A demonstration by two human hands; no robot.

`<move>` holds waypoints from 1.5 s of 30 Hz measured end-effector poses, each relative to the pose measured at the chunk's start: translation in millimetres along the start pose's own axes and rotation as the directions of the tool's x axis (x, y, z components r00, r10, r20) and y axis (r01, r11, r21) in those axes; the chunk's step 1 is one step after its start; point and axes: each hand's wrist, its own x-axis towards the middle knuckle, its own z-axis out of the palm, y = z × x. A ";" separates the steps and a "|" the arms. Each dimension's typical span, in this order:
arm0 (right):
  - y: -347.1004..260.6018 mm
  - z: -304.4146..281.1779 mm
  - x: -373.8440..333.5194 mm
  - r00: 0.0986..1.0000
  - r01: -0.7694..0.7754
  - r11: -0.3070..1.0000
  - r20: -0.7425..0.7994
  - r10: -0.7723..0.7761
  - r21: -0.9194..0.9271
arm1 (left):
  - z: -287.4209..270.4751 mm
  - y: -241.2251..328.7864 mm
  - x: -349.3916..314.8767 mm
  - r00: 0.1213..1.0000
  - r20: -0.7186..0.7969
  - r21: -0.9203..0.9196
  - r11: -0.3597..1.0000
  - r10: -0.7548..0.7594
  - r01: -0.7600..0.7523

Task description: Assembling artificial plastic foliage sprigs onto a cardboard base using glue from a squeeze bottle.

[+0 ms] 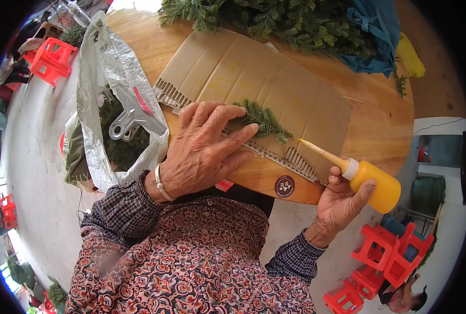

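My left hand [204, 138], with a bracelet at the wrist, grips the left end of a small green fir sprig [267, 120] between thumb and fingers. The sprig lies over the near edge of a flattened cardboard sheet [275, 78], whose torn corrugation shows. In my right hand [343, 201] is a yellow squeeze bottle [377, 183], tilted, with a long pale nozzle pointing up and left. Its yellowish tip is just right of the sprig's end, seemingly apart from it. My fingers partly hide the sprig's left end.
A large heap of fir branches [275, 21] and a blue plastic bag [382, 36] lie at the table's far side. To the left, a big metal clamp [131, 118] holds an open white bag [89, 73] at the table [385, 118] edge. Red stools [374, 246] stand lower right.
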 end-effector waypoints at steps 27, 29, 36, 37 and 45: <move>-25.1 27.0 -67.3 0.995 0.101 0.994 0.009 -0.101 0.040 | -74.0 -25.8 -51.6 0.953 -0.302 -0.102 0.994 -0.005 -0.027; -24.8 27.4 -63.9 0.993 0.121 0.992 -0.004 -0.121 0.028 | -103.4 -41.8 -58.4 0.899 -0.433 -0.025 0.998 -0.057 0.051; -24.5 37.5 -56.4 0.989 0.140 0.990 -0.046 -0.139 0.004 | -172.3 -116.7 -129.8 0.768 -0.497 0.295 0.754 -0.404 0.587; -24.6 37.3 -55.7 0.989 0.139 0.990 -0.051 -0.139 0.007 | -171.2 -121.6 -132.3 0.813 -0.468 0.503 0.653 -0.345 0.566; -24.1 32.0 -48.2 0.992 0.121 0.993 -0.043 -0.121 0.004 | -146.2 -97.4 0.7 0.879 -0.260 0.060 0.902 -0.399 0.427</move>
